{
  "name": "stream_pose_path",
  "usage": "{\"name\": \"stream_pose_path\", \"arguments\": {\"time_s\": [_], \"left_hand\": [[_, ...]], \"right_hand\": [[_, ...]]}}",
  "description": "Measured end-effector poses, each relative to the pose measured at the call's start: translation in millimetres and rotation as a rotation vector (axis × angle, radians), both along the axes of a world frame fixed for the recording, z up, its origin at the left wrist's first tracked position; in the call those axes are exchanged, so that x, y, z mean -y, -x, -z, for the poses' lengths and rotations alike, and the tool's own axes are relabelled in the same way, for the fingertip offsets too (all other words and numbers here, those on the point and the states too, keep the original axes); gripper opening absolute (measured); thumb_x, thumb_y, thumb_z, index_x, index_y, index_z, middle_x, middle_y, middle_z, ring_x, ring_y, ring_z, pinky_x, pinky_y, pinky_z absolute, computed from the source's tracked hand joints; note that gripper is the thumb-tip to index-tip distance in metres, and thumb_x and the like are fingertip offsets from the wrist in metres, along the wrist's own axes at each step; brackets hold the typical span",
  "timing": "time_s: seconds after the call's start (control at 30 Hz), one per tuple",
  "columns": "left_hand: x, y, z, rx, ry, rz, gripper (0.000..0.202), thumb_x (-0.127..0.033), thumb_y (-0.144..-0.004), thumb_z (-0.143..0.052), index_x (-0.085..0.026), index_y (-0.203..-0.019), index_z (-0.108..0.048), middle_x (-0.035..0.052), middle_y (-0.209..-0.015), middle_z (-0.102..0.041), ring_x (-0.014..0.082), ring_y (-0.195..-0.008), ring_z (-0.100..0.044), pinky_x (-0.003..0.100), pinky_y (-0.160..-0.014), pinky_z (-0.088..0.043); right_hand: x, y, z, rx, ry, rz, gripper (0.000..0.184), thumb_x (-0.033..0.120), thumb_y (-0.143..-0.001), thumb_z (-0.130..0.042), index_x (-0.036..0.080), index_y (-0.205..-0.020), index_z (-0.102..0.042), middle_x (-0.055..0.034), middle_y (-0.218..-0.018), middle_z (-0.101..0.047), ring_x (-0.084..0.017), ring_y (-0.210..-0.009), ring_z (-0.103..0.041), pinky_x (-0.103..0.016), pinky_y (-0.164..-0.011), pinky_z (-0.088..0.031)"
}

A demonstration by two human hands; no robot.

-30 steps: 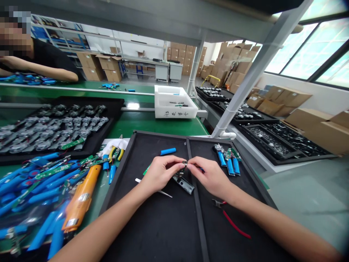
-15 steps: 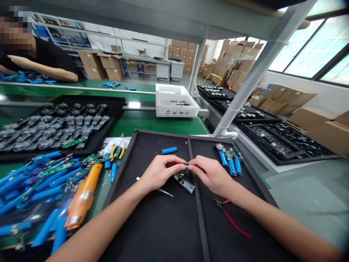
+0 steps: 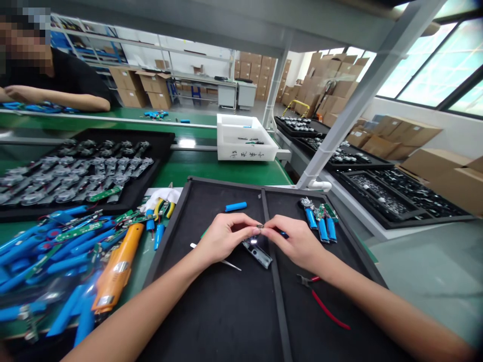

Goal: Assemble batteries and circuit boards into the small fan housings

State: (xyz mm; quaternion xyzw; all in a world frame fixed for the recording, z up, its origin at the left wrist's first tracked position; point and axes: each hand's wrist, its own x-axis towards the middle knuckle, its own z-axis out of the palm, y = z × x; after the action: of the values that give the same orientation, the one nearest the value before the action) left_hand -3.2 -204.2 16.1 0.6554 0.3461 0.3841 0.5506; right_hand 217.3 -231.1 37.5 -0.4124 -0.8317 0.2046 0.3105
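Note:
My left hand (image 3: 225, 235) and my right hand (image 3: 292, 236) meet over the black tray (image 3: 211, 311). Between thumbs and forefingers, both pinch a small metallic part (image 3: 260, 227), too small to name exactly. Just below lies a grey plastic housing (image 3: 259, 255), with a bright spot of light at its upper end. Tweezers (image 3: 231, 265) stick out from under my left hand. Beyond the fingers lies a single blue battery cell (image 3: 236, 206). Red-handled cutters (image 3: 326, 306) rest below my right wrist, and blue cells with circuit boards (image 3: 320, 226) sit to its upper right.
On the left are a heap of blue cells and boards (image 3: 68, 251), an orange electric screwdriver (image 3: 121, 266) and yellow-handled pliers (image 3: 166, 208). A white bin (image 3: 245, 152) stands behind the tray. A grey post (image 3: 335, 120) rises at right. A co-worker (image 3: 75, 80) sits across the bench.
The hands stay together on the small part with slight finger movement. A bright light now shows at the housing's upper end. The whole view has shifted a little.

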Motion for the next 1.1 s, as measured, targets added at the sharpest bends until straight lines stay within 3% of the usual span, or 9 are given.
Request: {"name": "stream_pose_path", "arguments": {"time_s": [0.23,0.4,0.63,0.8,0.9,1.0,1.1], "left_hand": [[-2.4,4.4,-5.3,0.015,0.057,0.033,0.018,-0.031,-0.083,-0.078,-0.017,-0.094,-0.081,0.0058,-0.087,-0.079,0.0176,-0.077,-0.070,0.025,-0.069,-0.051],[-2.8,2.0,-4.1,0.013,0.040,0.050,0.017,-0.030,-0.082,-0.078,-0.016,-0.093,-0.082,0.0061,-0.086,-0.080,0.0183,-0.077,-0.071,0.026,-0.069,-0.051],[-2.1,-2.8,-4.9,-0.134,-0.274,0.057,0.017,-0.028,-0.093,-0.068,-0.019,-0.101,-0.080,0.0028,-0.090,-0.077,0.0156,-0.082,-0.069,0.025,-0.075,-0.050],[-0.5,-2.0,-4.7,-0.174,-0.308,0.071,0.019,-0.028,-0.095,-0.064,-0.019,-0.105,-0.077,0.0027,-0.097,-0.077,0.0162,-0.089,-0.070,0.025,-0.080,-0.050],[-4.3,4.6,-5.5,-0.246,-0.428,0.052,0.022,-0.031,-0.097,-0.061,-0.021,-0.111,-0.074,0.0031,-0.105,-0.077,0.0185,-0.100,-0.069,0.030,-0.093,-0.048],[-11.6,16.5,-5.4,-0.386,-0.521,0.074,0.036,-0.038,-0.093,-0.066,-0.026,-0.127,-0.066,0.0047,-0.121,-0.072,0.0244,-0.120,-0.061,0.040,-0.110,-0.037],[-17.7,27.4,-1.1,-0.545,-0.529,0.216,0.069,-0.047,-0.081,-0.078,-0.029,-0.143,-0.053,0.0092,-0.138,-0.061,0.0317,-0.134,-0.049,0.048,-0.113,-0.033]], "right_hand": [[-7.3,-2.6,-0.5,-0.051,0.053,0.048,0.023,0.034,-0.097,-0.067,0.019,-0.080,-0.068,0.0011,-0.075,-0.070,-0.013,-0.067,-0.063,-0.023,-0.065,-0.044],[-7.4,-5.6,0.9,-0.065,0.101,0.038,0.018,0.033,-0.095,-0.070,0.020,-0.082,-0.071,0.0015,-0.077,-0.072,-0.013,-0.070,-0.065,-0.023,-0.067,-0.045],[0.4,-10.4,3.6,-0.040,0.154,0.048,0.016,0.035,-0.101,-0.061,0.022,-0.102,-0.069,-0.0011,-0.089,-0.073,-0.016,-0.079,-0.067,-0.027,-0.073,-0.049],[6.6,-9.8,4.6,-0.025,0.152,0.059,0.017,0.034,-0.102,-0.057,0.022,-0.108,-0.068,-0.0016,-0.095,-0.072,-0.017,-0.085,-0.067,-0.027,-0.078,-0.049],[6.0,-11.1,6.0,-0.002,0.195,0.072,0.023,0.035,-0.101,-0.058,0.024,-0.119,-0.066,0.0001,-0.088,-0.070,-0.015,-0.077,-0.064,-0.026,-0.072,-0.047],[3.9,-15.7,6.6,0.060,0.251,0.084,0.027,0.040,-0.099,-0.060,0.026,-0.120,-0.068,0.0040,-0.071,-0.061,-0.013,-0.063,-0.056,-0.026,-0.062,-0.041],[4.0,-21.8,7.3,0.058,0.332,0.065,0.020,0.038,-0.098,-0.061,0.021,-0.102,-0.071,0.0033,-0.068,-0.059,-0.013,-0.062,-0.053,-0.025,-0.060,-0.039]]}}
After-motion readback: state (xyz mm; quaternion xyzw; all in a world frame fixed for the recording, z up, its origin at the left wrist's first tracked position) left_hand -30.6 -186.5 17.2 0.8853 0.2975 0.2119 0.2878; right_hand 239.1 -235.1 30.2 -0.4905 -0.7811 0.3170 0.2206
